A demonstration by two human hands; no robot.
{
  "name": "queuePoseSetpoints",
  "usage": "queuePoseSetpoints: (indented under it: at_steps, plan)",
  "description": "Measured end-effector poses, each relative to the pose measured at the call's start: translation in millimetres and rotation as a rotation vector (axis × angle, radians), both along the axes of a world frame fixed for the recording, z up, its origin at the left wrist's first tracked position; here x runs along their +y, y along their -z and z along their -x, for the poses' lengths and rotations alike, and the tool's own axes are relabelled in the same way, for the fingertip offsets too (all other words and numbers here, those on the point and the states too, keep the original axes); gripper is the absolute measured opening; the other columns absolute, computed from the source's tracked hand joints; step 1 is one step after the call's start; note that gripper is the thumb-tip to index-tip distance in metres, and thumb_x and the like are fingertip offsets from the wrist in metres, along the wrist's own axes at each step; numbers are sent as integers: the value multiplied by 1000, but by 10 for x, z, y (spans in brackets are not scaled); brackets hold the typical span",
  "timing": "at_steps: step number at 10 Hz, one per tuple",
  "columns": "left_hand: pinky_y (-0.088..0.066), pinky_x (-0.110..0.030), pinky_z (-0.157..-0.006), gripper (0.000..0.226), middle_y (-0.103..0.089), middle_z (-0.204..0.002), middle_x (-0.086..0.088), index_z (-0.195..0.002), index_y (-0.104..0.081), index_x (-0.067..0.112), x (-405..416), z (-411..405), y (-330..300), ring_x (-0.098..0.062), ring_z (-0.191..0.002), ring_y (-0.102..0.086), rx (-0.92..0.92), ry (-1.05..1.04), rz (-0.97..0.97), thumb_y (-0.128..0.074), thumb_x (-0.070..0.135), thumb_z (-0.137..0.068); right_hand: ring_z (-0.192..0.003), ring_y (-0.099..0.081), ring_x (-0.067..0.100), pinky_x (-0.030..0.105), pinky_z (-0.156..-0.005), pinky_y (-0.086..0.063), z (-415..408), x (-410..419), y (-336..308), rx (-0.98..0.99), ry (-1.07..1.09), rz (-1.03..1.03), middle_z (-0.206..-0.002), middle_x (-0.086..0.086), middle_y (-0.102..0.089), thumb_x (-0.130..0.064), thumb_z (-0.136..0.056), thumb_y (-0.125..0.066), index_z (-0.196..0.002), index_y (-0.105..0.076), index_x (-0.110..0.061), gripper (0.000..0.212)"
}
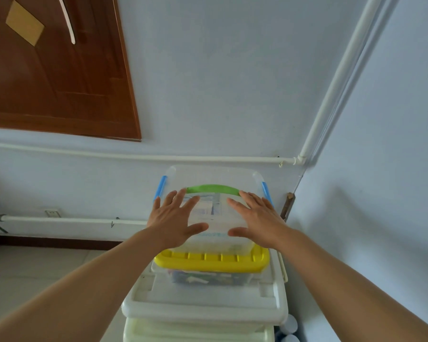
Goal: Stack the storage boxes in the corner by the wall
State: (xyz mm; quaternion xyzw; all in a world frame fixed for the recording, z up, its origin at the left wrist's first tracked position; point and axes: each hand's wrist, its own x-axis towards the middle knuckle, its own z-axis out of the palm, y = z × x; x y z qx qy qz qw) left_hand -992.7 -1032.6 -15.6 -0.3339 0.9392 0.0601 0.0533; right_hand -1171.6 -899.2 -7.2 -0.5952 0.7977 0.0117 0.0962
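Head view of the corner stack. We see a clear storage box (211, 178) with a green handle (213, 189) and blue side latches (160, 187) sitting on top of a box with a yellow lid (213, 261), which in turn rests on a large white lidded bin (205, 304); the whole stack stands against the pale wall (220, 82), just beside the corner where a white pipe (341, 77) runs up. Our left hand (174, 219) and right hand (256, 218) lie over the clear box's lid with fingers spread and straight, gripping nothing; whether the palms actually press the lid we cannot tell. Through the lid we make out pale packets, and a line of light blue print on the box's near face, too blurred to read. A brown wooden door (55, 70) bearing a tan paper square (24, 22) fills the upper left, and a wall socket (52, 213) sits low on the wall.
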Motion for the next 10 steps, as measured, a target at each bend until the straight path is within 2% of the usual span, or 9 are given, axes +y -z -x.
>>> queuePoseSetpoints:
  at_steps: [1, 2, 3, 5, 6, 7, 10]
  plan:
    - [-8, -50, -120, 82, 2, -161, 1, -151, -8, 34, -1, 0, 12, -23, -149, -2, 5, -3, 9, -29, 74, -82, -148, 6, 21, 43, -119, -1, 12, 3, 25, 3, 3, 8, -161, 3, 6, -62, -87, -43, -151, -1, -32, 82]
    - [-8, -50, -119, 91, 2, -161, 1, -151, -8, 34, -5, -50, -4, -23, -149, -2, -5, -3, -2, -16, 81, -72, -148, 5, 22, 44, -119, -1, -29, 5, 49, 11, -7, 23, -161, 4, 5, -62, -87, -42, -151, -2, -31, 82]
    - [-8, -50, -119, 112, 2, -161, 1, -151, -8, 34, 42, -57, -34, -23, -149, -2, -7, 3, -5, 3, 84, -50, -148, 5, 22, 44, -119, -1, -22, 35, 62, 20, -3, 28, -161, 4, 6, -63, -87, -40, -151, -1, -31, 81]
    - [-6, -50, -119, 115, 6, -161, 1, -151, -4, 35, 87, -58, -65, -22, -149, 1, -47, -21, -16, 5, 84, -47, -148, 6, 23, 45, -119, -1, -57, 70, 49, 44, -8, 9, -160, 6, 7, -63, -89, -38, -151, 1, -30, 81]
    - [-5, -50, -119, 102, 9, -161, 0, -151, -2, 34, 119, -67, -90, -23, -149, 3, -57, -34, -23, -5, 83, -62, -148, 6, 24, 46, -118, -1, -77, 70, 6, 32, -5, -8, -160, 6, 7, -62, -89, -38, -152, 0, -29, 80]
    - [-7, -49, -120, 86, 13, -160, -3, -152, 2, 32, 173, -51, -103, -24, -149, 6, -38, -57, 8, -28, 73, -82, -148, 6, 25, 48, -118, 0, -85, 77, -45, 16, 10, -13, -160, 7, 6, -62, -90, -37, -152, 0, -29, 80]
    - [-2, -52, -117, 88, 8, -161, -3, -152, 4, 28, 512, -243, -302, -25, -149, 6, -14, -70, 25, -34, 69, -85, -146, 6, 31, 49, -119, -4, -326, 280, -149, 26, 68, 79, -159, 13, 7, -58, -89, -45, -151, -1, -24, 84]
